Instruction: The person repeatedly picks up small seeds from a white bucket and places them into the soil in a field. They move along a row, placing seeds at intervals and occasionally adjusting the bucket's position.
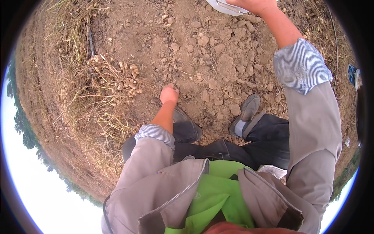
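Above the bare soil by my left shoe (187,125), my left hand (169,93) has its fingers curled in, and nothing shows in it. To its left lies a heap of pulled peanut plants (99,79), with clusters of peanut pods (131,82) facing the hand. My right hand (254,4) reaches forward to a white bucket (228,10) at the top edge of the view. The bucket's wire handle with its grip (229,5) runs close by the fingers. The frame cuts off part of that hand and bucket, so its hold cannot be told.
Dry clods (203,41) cover the soil ahead. More peanut plants (317,26) lie at the upper right beside a thin dark hose (336,44). A blue and white tub (353,76) stands at the far right. My right shoe (249,108) is planted on the soil.
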A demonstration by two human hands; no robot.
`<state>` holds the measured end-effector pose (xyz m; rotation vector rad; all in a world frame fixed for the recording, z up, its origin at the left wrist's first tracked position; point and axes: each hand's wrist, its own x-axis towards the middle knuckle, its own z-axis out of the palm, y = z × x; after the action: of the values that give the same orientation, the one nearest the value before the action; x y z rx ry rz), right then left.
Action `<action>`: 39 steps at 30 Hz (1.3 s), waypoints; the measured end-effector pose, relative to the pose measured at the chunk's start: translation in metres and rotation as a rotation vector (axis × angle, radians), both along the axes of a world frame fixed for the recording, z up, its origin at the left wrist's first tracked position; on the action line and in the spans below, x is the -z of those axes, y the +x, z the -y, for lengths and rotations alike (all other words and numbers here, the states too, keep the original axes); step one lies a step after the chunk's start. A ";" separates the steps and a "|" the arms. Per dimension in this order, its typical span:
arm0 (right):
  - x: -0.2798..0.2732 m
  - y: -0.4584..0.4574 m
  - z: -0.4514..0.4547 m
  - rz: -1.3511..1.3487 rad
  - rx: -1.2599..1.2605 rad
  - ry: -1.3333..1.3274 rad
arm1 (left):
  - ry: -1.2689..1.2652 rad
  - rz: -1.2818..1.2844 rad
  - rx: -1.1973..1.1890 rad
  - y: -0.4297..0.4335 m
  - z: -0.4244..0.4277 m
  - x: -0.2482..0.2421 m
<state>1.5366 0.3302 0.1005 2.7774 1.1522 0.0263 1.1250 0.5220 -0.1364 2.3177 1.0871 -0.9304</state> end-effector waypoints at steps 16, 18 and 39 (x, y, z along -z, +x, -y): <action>0.004 0.003 0.001 -0.018 0.013 0.009 | 0.025 0.297 -0.065 0.014 -0.008 -0.012; 0.004 0.003 0.000 -0.024 0.012 0.007 | 0.009 0.155 0.125 0.016 -0.009 -0.012; -0.001 0.000 -0.002 0.001 0.010 -0.017 | -0.154 0.117 0.253 0.059 0.039 -0.016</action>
<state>1.5371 0.3323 0.1016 2.7676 1.1334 0.0175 1.1842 0.4830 -0.1199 2.3825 0.6615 -0.9192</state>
